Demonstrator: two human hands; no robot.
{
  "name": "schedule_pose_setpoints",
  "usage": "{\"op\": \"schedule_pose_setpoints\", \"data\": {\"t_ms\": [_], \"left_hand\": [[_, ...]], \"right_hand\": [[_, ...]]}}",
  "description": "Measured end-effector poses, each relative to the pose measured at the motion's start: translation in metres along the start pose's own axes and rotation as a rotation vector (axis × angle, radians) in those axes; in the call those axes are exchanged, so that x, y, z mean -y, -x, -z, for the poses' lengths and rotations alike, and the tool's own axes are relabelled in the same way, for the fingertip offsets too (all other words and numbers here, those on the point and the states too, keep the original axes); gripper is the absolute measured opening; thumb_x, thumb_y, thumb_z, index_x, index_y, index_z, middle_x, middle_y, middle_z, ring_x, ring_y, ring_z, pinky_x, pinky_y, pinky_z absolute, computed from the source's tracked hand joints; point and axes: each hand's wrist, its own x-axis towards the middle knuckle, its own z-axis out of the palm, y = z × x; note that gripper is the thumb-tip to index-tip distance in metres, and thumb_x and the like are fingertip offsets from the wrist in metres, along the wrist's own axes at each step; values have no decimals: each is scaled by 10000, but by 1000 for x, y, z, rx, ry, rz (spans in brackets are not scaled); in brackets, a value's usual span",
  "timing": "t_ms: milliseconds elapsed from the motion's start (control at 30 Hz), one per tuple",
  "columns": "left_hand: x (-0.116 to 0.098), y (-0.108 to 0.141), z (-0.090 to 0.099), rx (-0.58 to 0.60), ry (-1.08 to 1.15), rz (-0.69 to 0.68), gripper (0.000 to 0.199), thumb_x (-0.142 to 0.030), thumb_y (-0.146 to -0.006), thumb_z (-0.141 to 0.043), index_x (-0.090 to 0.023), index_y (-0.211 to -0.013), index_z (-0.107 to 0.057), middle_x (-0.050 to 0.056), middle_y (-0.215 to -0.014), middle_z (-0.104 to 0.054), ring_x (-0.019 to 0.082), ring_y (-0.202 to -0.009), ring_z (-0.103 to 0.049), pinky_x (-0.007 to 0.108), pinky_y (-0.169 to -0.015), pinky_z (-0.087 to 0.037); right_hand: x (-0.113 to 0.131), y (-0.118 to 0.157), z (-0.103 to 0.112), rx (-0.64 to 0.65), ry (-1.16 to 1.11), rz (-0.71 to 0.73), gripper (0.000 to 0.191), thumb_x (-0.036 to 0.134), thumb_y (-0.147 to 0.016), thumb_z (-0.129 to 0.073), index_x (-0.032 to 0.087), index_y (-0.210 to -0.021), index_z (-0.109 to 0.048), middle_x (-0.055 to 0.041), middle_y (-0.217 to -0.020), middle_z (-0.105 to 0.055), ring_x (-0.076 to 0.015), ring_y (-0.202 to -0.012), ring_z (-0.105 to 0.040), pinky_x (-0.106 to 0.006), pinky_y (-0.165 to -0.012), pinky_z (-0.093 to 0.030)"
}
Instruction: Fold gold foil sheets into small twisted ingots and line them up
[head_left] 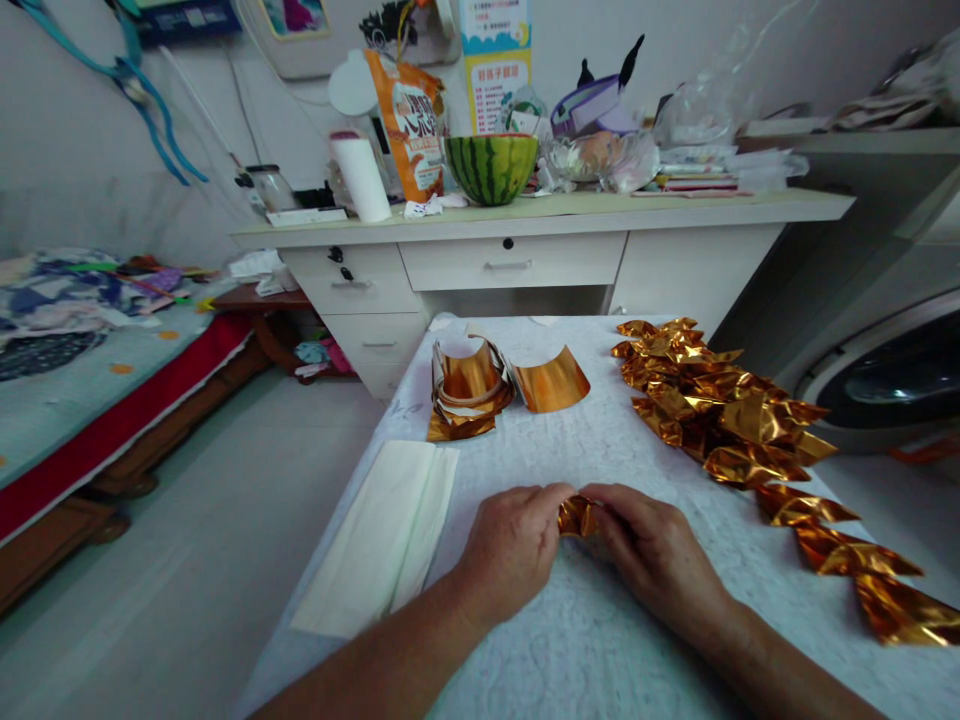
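Note:
Between my two hands, low over the cloth-covered table (pixel 525 640), is a small piece of shiny gold foil paper (pixel 576 516). My left hand (pixel 517 545) pinches its left end, and my right hand (pixel 652 550) pinches the right end. Most of the piece is hidden by my fingers. Beyond the hands lie curled sheets of gold foil paper (pixel 553 382), with more curled foil (pixel 469 375) stacked to their left. A pile of folded gold foil pieces (pixel 735 410) runs down the table's right side. Flat pale paper (pixel 375 530) lies left of my left hand.
A white desk (pixel 517 225) stands behind the table, holding a watermelon half (pixel 491 168), an orange snack bag (pixel 411 130), a paper roll (pixel 361 178) and plastic bags. A washing machine (pixel 892 350) is at the right. A bed (pixel 127 400) stands at the left.

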Motion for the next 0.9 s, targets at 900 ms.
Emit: {"op": "schedule_pose_setpoints", "data": {"t_ms": [900], "left_hand": [[-4,-2,6,-36,205,187,155,-105,-878,-460,-219,-972,-506,-21,-794,-641,148,-731,-626,240,-648,-421]], "right_hand": [[6,0,6,-42,-38,-65,81,185,-941,-445,211,-915,-518,23,-683,-611,-112,-549,-565,-213,-518,-427]]}}
